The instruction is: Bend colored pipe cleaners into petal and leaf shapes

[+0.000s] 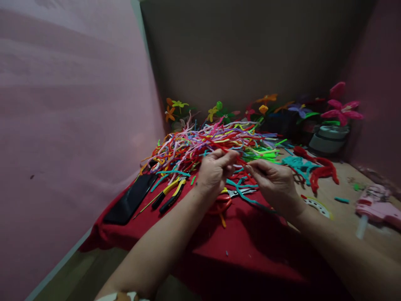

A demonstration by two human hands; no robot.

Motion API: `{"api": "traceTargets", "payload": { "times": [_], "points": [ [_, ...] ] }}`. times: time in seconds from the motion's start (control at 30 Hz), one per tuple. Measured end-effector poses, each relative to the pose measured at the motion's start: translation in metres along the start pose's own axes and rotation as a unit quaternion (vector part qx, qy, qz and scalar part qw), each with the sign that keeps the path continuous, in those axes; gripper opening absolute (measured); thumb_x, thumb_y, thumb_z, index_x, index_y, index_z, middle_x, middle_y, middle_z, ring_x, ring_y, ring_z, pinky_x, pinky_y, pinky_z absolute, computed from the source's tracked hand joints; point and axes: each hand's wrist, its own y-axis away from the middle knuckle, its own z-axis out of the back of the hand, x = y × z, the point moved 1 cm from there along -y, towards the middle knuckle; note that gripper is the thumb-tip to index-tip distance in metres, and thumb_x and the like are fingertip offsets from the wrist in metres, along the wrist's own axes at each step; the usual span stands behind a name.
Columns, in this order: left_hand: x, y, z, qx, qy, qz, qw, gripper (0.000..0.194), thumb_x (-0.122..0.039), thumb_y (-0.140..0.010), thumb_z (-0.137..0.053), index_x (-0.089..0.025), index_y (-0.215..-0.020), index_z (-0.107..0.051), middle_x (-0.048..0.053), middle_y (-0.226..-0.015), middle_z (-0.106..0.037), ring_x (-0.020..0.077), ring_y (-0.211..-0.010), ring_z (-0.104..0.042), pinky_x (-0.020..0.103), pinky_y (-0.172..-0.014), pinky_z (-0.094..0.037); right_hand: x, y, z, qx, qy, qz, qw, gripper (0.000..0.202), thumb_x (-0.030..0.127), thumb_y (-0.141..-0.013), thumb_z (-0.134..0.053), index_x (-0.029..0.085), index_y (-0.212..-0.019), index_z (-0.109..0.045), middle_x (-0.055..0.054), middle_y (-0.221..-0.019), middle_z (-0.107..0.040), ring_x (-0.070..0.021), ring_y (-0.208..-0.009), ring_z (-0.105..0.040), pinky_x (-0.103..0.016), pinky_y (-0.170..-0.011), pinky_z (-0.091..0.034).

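Note:
Both hands are raised over the front of a red-clothed table. My left hand (216,170) is closed in a pinch on a red pipe cleaner (240,160), which also runs up and left past the fingers. Close on its right, my right hand (273,184) pinches the same red strand between thumb and fingers. Just beyond them spreads a big pile of many-coloured pipe cleaners (188,146). Below and between the hands lie scissors (233,193) with red and yellow handles, a teal strand (247,198) crossing near them.
A black phone (130,200) and yellow-black pliers (171,194) lie at the left. On the right are red and teal fuzzy pieces (300,165), a white dotted disc (318,207) and a pink glue gun (377,207). Fuzzy flowers (341,109) stand along the back.

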Motion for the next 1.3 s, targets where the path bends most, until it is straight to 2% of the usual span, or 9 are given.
{"api": "traceTargets", "payload": {
  "times": [0.23, 0.33, 0.43, 0.53, 0.6, 0.67, 0.83, 0.97, 1.3],
  "points": [
    [-0.019, -0.018, 0.016, -0.06, 0.029, -0.052, 0.996, 0.009, -0.017, -0.068, -0.065, -0.01, -0.064, -0.061, -0.003, -0.049, -0.053, 0.0032, -0.036, -0.042, 0.015, -0.033, -0.03, -0.017, -0.011, 0.006, 0.02, -0.059, -0.118, 0.991, 0.021, 0.031, -0.075, -0.055, 0.014, -0.066, -0.064, 0.001, -0.059, -0.054, -0.0107, -0.058, -0.046, -0.023, -0.057, -0.036],
    [-0.019, -0.024, 0.021, -0.075, 0.029, -0.063, 0.995, 0.01, -0.017, -0.071, -0.063, -0.011, -0.065, -0.06, -0.001, -0.052, -0.057, 0.005, -0.039, -0.05, 0.015, -0.034, -0.034, -0.024, -0.014, 0.011, -0.016, -0.098, -0.167, 0.981, 0.022, 0.033, -0.073, -0.057, 0.013, -0.064, -0.061, 0.002, -0.053, -0.049, -0.0088, -0.051, -0.041, -0.023, -0.051, -0.033],
    [-0.021, -0.029, 0.028, -0.135, 0.056, -0.1, 0.984, 0.007, -0.014, -0.072, -0.063, -0.012, -0.067, -0.059, -0.001, -0.06, -0.061, 0.0074, -0.051, -0.06, 0.015, -0.043, -0.044, -0.034, -0.014, 0.013, -0.103, -0.216, -0.271, 0.932, 0.022, 0.035, -0.07, -0.059, 0.013, -0.068, -0.059, 0.006, -0.045, -0.039, -0.006, -0.039, -0.03, -0.021, -0.038, -0.023],
    [-0.018, -0.03, 0.029, -0.155, 0.073, -0.101, 0.98, 0.005, -0.013, -0.073, -0.062, -0.012, -0.068, -0.06, -0.001, -0.064, -0.064, 0.0094, -0.062, -0.065, 0.016, -0.056, -0.05, -0.036, -0.01, 0.005, -0.099, -0.321, -0.342, 0.877, 0.026, 0.035, -0.064, -0.066, 0.012, -0.075, -0.06, 0.006, -0.044, -0.043, -0.0035, -0.033, -0.025, -0.019, -0.033, -0.016],
    [-0.012, -0.026, 0.023, -0.131, 0.063, -0.09, 0.985, 0.004, -0.013, -0.071, -0.063, -0.011, -0.068, -0.061, 0.0, -0.065, -0.065, 0.0108, -0.063, -0.066, 0.017, -0.055, -0.05, -0.029, -0.007, -0.003, -0.012, -0.372, -0.337, 0.865, 0.031, 0.036, -0.064, -0.067, 0.011, -0.081, -0.063, 0.002, -0.049, -0.051, -0.0046, -0.036, -0.033, -0.019, -0.034, -0.021],
    [-0.003, -0.019, 0.013, -0.092, 0.038, -0.075, 0.992, 0.008, -0.016, -0.067, -0.067, -0.011, -0.069, -0.062, 0.001, -0.067, -0.065, 0.0127, -0.063, -0.066, 0.018, -0.053, -0.05, -0.022, -0.006, -0.009, 0.019, -0.442, -0.314, 0.84, 0.033, 0.036, -0.066, -0.067, 0.013, -0.089, -0.064, -0.001, -0.064, -0.061, -0.0055, -0.042, -0.042, -0.02, -0.04, -0.032],
    [0.017, -0.004, -0.005, -0.009, -0.027, -0.029, 0.999, 0.017, -0.022, -0.062, -0.072, -0.01, -0.07, -0.063, 0.003, -0.064, -0.065, 0.0143, -0.06, -0.065, 0.019, -0.051, -0.051, -0.018, -0.011, -0.009, -0.029, -0.554, -0.301, 0.776, 0.025, 0.03, -0.064, -0.07, 0.016, -0.085, -0.066, 0.0, -0.068, -0.063, -0.0062, -0.049, -0.05, -0.019, -0.046, -0.038],
    [0.02, -0.004, -0.003, -0.003, -0.051, -0.005, 0.999, 0.018, -0.02, -0.062, -0.072, -0.009, -0.074, -0.064, 0.005, -0.062, -0.066, 0.013, -0.057, -0.064, 0.019, -0.052, -0.049, -0.022, -0.013, -0.004, -0.047, -0.56, -0.316, 0.764, 0.015, 0.024, -0.062, -0.071, 0.014, -0.069, -0.064, 0.001, -0.062, -0.061, -0.0064, -0.049, -0.05, -0.019, -0.046, -0.04],
    [0.019, -0.004, -0.001, -0.002, -0.094, 0.031, 0.995, 0.024, -0.028, -0.061, -0.071, -0.009, -0.074, -0.064, 0.002, -0.056, -0.061, 0.01, -0.044, -0.055, 0.02, -0.039, -0.042, -0.022, -0.013, -0.003, -0.043, -0.555, -0.32, 0.766, 0.013, 0.02, -0.062, -0.068, 0.014, -0.068, -0.059, 0.001, -0.057, -0.058, -0.0069, -0.045, -0.05, -0.019, -0.041, -0.037]
  ]
}}
